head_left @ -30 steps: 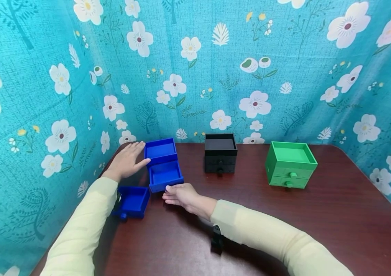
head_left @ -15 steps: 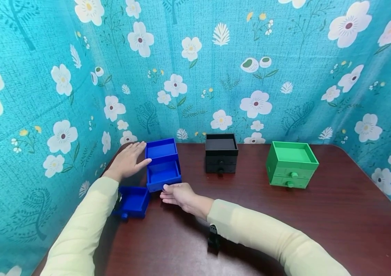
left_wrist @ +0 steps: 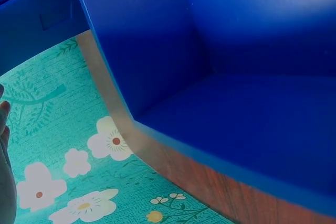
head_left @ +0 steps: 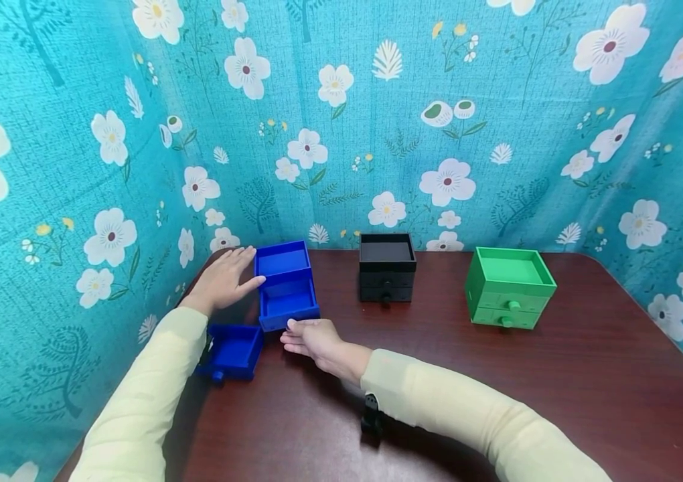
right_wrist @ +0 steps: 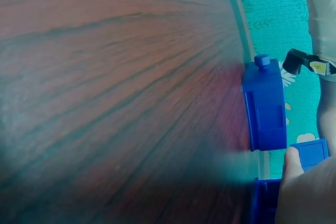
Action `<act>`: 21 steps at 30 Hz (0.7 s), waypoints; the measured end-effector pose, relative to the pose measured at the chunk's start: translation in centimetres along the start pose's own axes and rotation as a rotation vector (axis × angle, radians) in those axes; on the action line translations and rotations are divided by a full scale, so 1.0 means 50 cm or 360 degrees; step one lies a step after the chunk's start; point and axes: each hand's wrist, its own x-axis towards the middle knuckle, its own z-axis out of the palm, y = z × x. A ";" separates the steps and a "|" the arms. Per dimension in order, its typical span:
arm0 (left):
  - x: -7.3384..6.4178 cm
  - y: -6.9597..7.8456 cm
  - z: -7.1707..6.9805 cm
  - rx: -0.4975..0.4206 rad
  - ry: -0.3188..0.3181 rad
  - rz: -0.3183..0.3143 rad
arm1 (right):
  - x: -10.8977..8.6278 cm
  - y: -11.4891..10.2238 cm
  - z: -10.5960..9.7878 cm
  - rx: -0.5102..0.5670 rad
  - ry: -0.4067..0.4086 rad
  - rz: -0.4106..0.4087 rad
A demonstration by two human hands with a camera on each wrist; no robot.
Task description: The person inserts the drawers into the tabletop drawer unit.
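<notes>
At the table's back left, a blue cabinet (head_left: pixel 282 259) with a tray-like top has one blue drawer (head_left: pixel 286 298) sticking out of its front. My right hand (head_left: pixel 317 340) pinches at the drawer's front with thumb and fingers; the knob there is hidden. My left hand (head_left: pixel 221 280) rests against the cabinet's left side, fingers straight and thumb at its front corner. A second blue drawer (head_left: pixel 234 349) with a round knob lies apart on the table beside my left forearm. It fills much of the left wrist view as a blue drawer interior (left_wrist: pixel 236 114).
A black cabinet (head_left: pixel 386 268) of two drawers stands at the back middle. To the right is a green cabinet (head_left: pixel 510 288), its drawers pushed in. A patterned curtain (head_left: pixel 341 134) borders the dark wooden table (head_left: pixel 438 355) at the back and left.
The drawer in my right hand has swung slightly left, then straightened, and sits a little deeper in the cabinet. My right hand moved with it; my left hand stayed in place.
</notes>
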 end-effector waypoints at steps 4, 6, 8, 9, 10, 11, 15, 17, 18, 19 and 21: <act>0.000 -0.001 0.000 -0.0007 0.0010 0.0009 | 0.001 -0.001 0.009 0.0023 0.0030 -0.0010; 0.000 -0.001 -0.002 -0.0009 0.0017 0.0011 | 0.004 -0.001 0.013 0.0038 0.0030 -0.0023; -0.001 -0.001 -0.003 -0.0010 0.0023 0.0013 | 0.007 0.001 0.016 0.0044 0.0028 -0.0018; -0.001 -0.001 -0.003 -0.0012 0.0024 0.0013 | 0.008 0.002 0.017 0.0041 0.0024 -0.0019; -0.002 -0.002 -0.003 -0.0010 0.0025 0.0014 | 0.009 0.003 0.018 0.0035 0.0020 -0.0019; -0.002 -0.001 -0.003 -0.0013 0.0025 0.0012 | 0.010 0.003 0.019 0.0032 0.0019 -0.0017; -0.002 -0.001 -0.002 -0.0022 0.0021 0.0003 | 0.015 0.008 0.018 0.0013 0.0026 -0.0017; -0.001 -0.001 0.000 -0.0021 0.0020 -0.0004 | 0.017 0.010 0.016 0.0001 0.0032 -0.0026; -0.001 -0.001 0.000 -0.0021 0.0018 -0.0005 | 0.018 0.012 0.015 -0.0003 0.0037 -0.0027; 0.000 -0.001 0.001 -0.0019 0.0017 -0.0006 | 0.019 0.013 0.015 -0.0008 0.0047 -0.0029; 0.000 -0.001 0.002 -0.0025 0.0010 -0.0014 | 0.020 0.014 0.015 -0.0018 0.0063 -0.0042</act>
